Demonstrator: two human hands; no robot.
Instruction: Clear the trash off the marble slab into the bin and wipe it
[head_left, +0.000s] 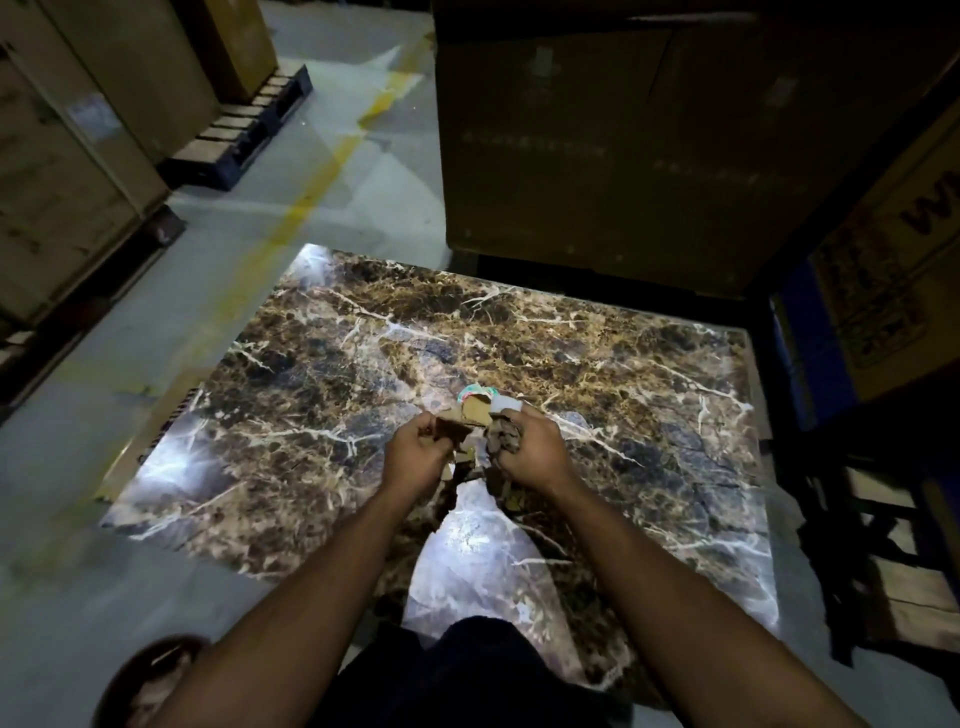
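Observation:
A brown, white-veined marble slab (597, 364) lies flat on the floor in front of me. Over its middle, my left hand (418, 454) and my right hand (535, 452) are both closed around a bundle of trash (475, 415): torn cardboard scraps, crumpled grey paper and a piece with green and red print. Some scraps hang down between the two hands. A round brown bin (150, 675) sits at the lower left beside my left forearm, mostly hidden by it. No cloth is in view.
A large cardboard box (597, 130) stands at the slab's far edge. More boxes on pallets (244, 135) line the left side. A printed box (883, 260) and a dark wooden pallet (883, 545) stand at the right. The grey floor carries a yellow line (317, 182).

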